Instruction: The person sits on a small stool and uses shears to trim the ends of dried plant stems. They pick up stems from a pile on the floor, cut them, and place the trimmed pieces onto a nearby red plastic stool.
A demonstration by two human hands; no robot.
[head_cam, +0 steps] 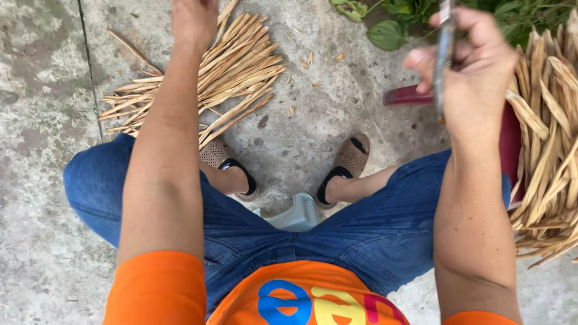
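The left hand (192, 21) is seen at the top of the frame, left of centre, reaching over a fanned pile of dry pale strips (211, 81) that lies on the concrete floor (42, 120) in the upper left. Its fingers are cut off by the frame edge, so whether the grip is spread or closed cannot be told.

The right hand (478, 66) is raised in the upper right of the frame, its grip pressed together around a thin metal blade (444, 54) that is held upright and blurred. Just to the right of it, a large heap of dry pods (548, 144) fills the right edge, resting in a dark red basin (415, 96) whose rim shows beside the hand.

In the centre, two feet in brown sandals (349, 162) are planted on the floor, with a pale stool edge (298, 216) showing between blue jeans-clad knees. Green leaves (388, 33) are seen at the upper edge.
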